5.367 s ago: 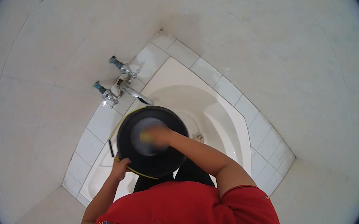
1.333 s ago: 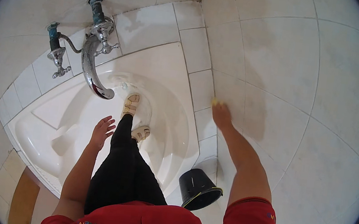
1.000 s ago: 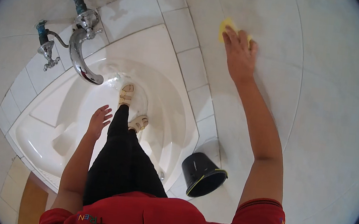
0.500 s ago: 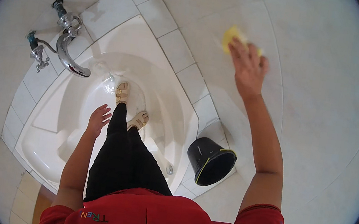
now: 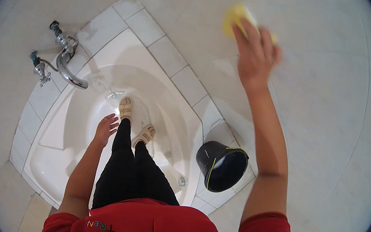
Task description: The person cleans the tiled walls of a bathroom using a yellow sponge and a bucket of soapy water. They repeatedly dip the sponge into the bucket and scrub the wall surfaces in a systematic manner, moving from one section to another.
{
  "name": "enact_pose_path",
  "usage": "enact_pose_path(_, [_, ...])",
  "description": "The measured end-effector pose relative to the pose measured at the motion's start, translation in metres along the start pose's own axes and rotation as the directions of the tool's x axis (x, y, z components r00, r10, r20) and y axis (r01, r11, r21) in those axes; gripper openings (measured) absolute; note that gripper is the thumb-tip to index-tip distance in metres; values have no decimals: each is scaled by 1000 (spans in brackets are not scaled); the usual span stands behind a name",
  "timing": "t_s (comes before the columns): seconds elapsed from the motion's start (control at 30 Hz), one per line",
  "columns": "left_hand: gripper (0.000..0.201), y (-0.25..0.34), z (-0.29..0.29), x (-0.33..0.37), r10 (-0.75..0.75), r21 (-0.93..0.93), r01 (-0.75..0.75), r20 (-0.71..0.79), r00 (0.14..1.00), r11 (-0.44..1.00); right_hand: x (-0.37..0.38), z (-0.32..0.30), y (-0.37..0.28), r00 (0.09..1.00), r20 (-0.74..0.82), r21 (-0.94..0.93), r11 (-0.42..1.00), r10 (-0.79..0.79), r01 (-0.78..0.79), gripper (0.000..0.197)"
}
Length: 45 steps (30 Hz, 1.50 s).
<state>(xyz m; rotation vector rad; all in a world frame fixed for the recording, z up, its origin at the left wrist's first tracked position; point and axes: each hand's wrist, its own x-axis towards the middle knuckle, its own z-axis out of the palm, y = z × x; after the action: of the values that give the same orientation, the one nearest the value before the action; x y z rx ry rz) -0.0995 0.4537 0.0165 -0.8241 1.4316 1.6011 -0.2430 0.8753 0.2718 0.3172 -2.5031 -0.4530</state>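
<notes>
Yellow soft pad (image 5: 235, 19), partly blurred, is clasped in a person's right hand (image 5: 257, 55), the grip curled round it, at a pale tiled wall (image 5: 320, 109). The left hand (image 5: 106, 129), its grip slack and fingers parted, hangs over a glossy white corner bathtub (image 5: 170, 91) where beige strapped sandals (image 5: 125, 107) stand. A yellow-handled black plastic bucket (image 5: 210, 160) rests on the white tiled ledge (image 5: 207, 111); a curved chrome tap (image 5: 65, 65) juts out at left.

A bathroom: a white corner bathtub (image 5: 121, 51) sits where two pale tiled walls (image 5: 318, 109) meet, bordered by a white-tiled ledge (image 5: 167, 55), with a two-handled chrome mixer tap (image 5: 64, 65) arching over its edge and a round chrome fitting (image 5: 181, 181) set in it.
</notes>
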Motion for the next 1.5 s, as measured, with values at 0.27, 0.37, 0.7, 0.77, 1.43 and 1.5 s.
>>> enact_pose_path(0.27, [48,5,43,-11,59,60,-69,160,985,996,-58,135,-48,779,504,56,914,-373,401,27])
enact_pose_path(0.37, [49,-5,35,-16,39,70,-52,168,985,996,-126,112,-24,817,440,198,928,-373,316,22])
enact_pose_path(0.7, [48,7,30,-20,0,175,-17,93,996,984,-282,-63,43,877,442,-4,979,187,-206,32])
enact_pose_path(0.77, [48,11,37,-23,11,200,-31,101,995,979,-326,-90,41,774,497,-55,905,392,-423,34])
enact_pose_path(1.43, [62,-86,292,-62,-399,701,-464,700,592,541,-639,55,-192,-298,799,-381,57,522,-923,75])
enact_pose_path(1.5, [63,-120,311,-59,-394,689,-468,712,581,554,-606,24,-171,-385,825,-429,15,414,-903,74])
